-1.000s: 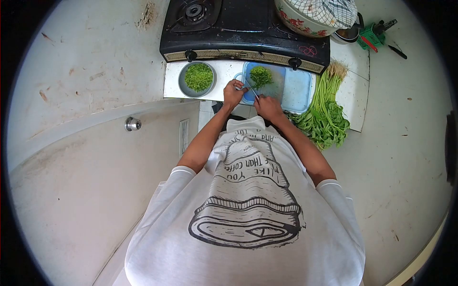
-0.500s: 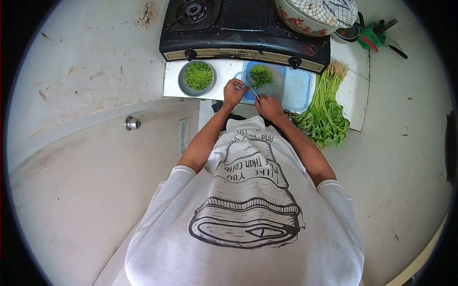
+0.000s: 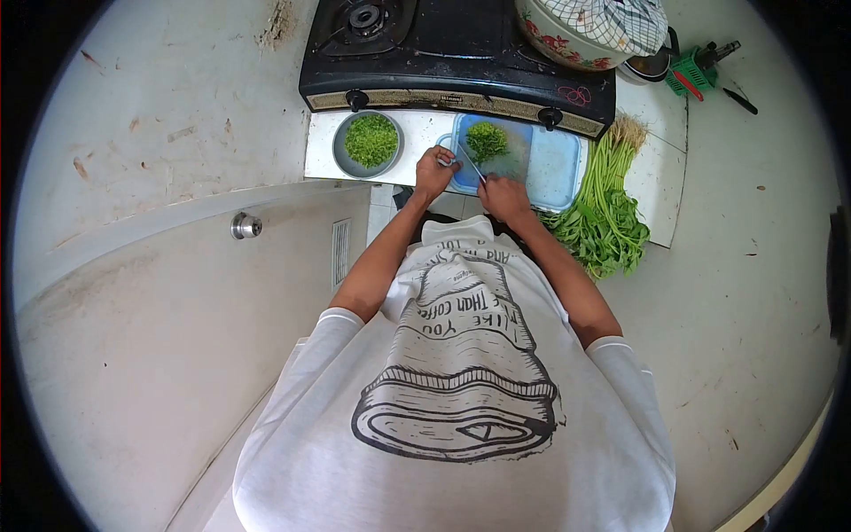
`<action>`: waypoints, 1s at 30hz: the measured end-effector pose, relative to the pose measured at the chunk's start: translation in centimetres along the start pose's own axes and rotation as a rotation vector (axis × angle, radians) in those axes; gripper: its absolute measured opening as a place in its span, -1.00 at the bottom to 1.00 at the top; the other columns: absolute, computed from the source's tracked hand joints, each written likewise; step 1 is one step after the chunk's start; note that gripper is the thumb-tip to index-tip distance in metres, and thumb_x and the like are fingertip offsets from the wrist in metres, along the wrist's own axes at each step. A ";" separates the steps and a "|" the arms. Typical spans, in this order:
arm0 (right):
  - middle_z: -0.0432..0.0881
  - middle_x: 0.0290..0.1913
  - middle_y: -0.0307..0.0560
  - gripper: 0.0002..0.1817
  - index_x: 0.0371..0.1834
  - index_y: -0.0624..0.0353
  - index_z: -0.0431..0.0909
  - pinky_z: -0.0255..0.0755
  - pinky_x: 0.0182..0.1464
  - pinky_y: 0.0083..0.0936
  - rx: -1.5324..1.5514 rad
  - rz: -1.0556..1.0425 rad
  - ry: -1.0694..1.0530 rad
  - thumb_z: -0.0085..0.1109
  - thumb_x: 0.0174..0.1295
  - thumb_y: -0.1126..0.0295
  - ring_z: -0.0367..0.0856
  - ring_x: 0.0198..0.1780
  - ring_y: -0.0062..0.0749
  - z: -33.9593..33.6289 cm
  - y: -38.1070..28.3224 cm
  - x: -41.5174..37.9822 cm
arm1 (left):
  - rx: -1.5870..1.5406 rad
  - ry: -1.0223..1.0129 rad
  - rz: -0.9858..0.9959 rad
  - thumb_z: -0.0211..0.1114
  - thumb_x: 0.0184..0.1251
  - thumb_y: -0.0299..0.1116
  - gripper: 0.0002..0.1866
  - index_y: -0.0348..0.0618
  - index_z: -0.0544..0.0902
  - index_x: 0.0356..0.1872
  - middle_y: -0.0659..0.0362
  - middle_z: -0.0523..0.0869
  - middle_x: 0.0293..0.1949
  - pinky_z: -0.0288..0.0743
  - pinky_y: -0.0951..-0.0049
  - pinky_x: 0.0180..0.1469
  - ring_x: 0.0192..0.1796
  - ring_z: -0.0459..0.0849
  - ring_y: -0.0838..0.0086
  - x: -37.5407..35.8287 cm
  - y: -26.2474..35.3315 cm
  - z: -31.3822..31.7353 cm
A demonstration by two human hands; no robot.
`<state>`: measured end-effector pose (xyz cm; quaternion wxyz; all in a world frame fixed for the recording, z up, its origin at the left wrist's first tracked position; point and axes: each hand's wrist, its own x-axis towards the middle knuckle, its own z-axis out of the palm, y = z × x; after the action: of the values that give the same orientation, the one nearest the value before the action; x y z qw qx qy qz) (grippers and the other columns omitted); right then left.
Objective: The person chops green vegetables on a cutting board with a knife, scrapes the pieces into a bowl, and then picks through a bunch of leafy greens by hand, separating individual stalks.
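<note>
My right hand (image 3: 506, 197) is wrapped round the handle of a knife (image 3: 471, 160). Its blade slants up and left over a blue cutting board (image 3: 514, 164). A small heap of finely chopped greens (image 3: 486, 139) lies on the board, just beyond the blade. At the board's left end, the fingers of my left hand (image 3: 433, 172) are closed at its looped handle. Left of the board stands a grey bowl (image 3: 338, 160) with chopped greens (image 3: 370, 140) in it.
A black gas stove (image 3: 461, 75) borders the far side, carrying a floral pot (image 3: 567, 44) under a checked cloth (image 3: 612, 22). Long-stemmed leafy greens (image 3: 607, 199) lie right of the board. A green basket (image 3: 687, 71) with utensils and a dark knife (image 3: 740, 100) are farther right.
The view has shifted very slightly. The knife and both hands stay in nearly the same places, and the heap of greens looks the same.
</note>
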<state>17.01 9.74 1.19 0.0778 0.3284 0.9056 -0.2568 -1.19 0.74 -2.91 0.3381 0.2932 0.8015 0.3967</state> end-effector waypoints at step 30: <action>0.77 -0.31 0.17 -0.74 -0.21 0.20 0.65 0.65 -0.26 -0.06 0.090 -0.004 0.327 0.29 0.25 0.22 0.77 -0.37 0.10 -1.5 2.1 -2.6 | 0.468 -0.271 0.458 0.25 0.27 -0.43 -0.27 0.18 0.39 0.53 -0.05 0.78 -0.15 0.71 0.03 -0.10 -0.18 0.78 -0.02 -2.0 7.6 -1.5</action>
<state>20.39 10.42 2.46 -0.0859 0.3670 0.8944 -0.2406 0.38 2.47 4.73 0.2672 0.5846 0.7322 0.2253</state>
